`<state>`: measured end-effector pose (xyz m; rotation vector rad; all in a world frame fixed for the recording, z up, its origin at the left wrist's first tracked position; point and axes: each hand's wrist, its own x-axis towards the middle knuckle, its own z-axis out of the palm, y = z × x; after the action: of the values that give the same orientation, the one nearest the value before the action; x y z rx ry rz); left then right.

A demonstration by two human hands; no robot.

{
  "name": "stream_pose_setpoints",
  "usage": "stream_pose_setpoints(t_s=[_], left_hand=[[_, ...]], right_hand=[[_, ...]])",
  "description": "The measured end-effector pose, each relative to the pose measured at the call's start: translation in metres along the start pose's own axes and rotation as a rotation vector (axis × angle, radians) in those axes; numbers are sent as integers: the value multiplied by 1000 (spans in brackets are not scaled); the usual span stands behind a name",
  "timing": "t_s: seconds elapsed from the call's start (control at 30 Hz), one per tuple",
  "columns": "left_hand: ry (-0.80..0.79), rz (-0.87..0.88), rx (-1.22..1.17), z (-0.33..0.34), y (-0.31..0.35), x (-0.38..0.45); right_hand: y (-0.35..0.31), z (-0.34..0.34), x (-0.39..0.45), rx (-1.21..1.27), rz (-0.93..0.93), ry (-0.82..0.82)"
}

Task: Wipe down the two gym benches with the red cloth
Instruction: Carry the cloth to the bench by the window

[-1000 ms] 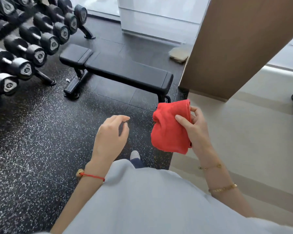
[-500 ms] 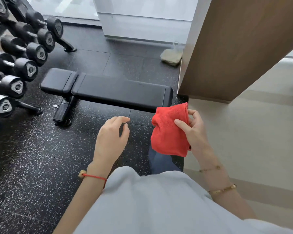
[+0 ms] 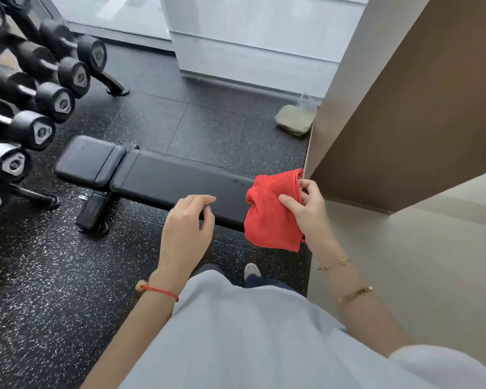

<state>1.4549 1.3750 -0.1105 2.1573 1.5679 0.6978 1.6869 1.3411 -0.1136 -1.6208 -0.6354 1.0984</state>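
Note:
A black padded gym bench (image 3: pixel 163 178) lies flat across the speckled rubber floor just ahead of me, its short seat pad to the left. My right hand (image 3: pixel 309 214) grips a folded red cloth (image 3: pixel 270 214) in the air over the bench's right end. My left hand (image 3: pixel 188 231) hovers above the bench's near edge with loosely curled fingers, holding nothing. Only one bench is in view.
A rack of black dumbbells (image 3: pixel 31 108) stands at the left. A brown wall panel (image 3: pixel 404 122) rises at the right beside a beige floor (image 3: pixel 418 276). A small clear bag (image 3: pixel 296 119) lies by the panel's base. White cabinets (image 3: pixel 253 40) stand behind.
I have walked closer to the bench, so it now lies right under my hands. The red cloth stays in my right hand, and my left hand keeps its pose.

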Motion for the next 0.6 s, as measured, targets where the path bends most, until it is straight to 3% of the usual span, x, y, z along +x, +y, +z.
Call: stream_pose_setpoints(t_s=[0.37, 0.6], left_hand=[[-196, 98, 27, 26, -51, 121], [-254, 180, 73, 73, -94, 165]], right_hand=[[0, 62, 107, -74, 61, 120], [38, 89, 150, -52, 127, 195]])
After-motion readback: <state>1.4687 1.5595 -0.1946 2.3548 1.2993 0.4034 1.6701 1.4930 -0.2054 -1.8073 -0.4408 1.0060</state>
